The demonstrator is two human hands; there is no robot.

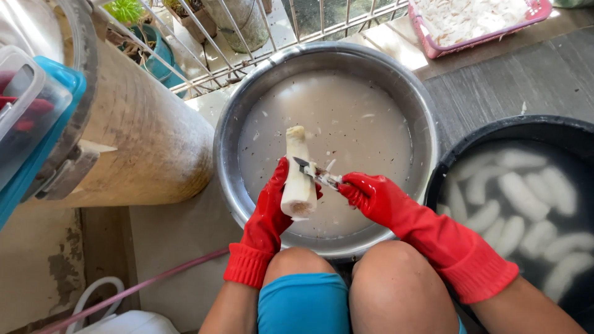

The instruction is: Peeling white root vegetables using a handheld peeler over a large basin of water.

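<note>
My left hand [270, 204], in a red rubber glove, grips a pale peeled root piece [298, 176] and holds it upright over a large metal basin [247, 105] of cloudy water. In a matching red glove, my right hand [371, 196] holds a small knife [312, 172] whose blade touches the root's side. Thin peel scraps float in the basin's water.
A black tub [544, 127] at the right holds several peeled white pieces in water. A pink tray [470, 40] of white slices lies at the top right. A big round column [142, 136] and plastic boxes [31, 105] stand at the left. My knees [346, 278] are below.
</note>
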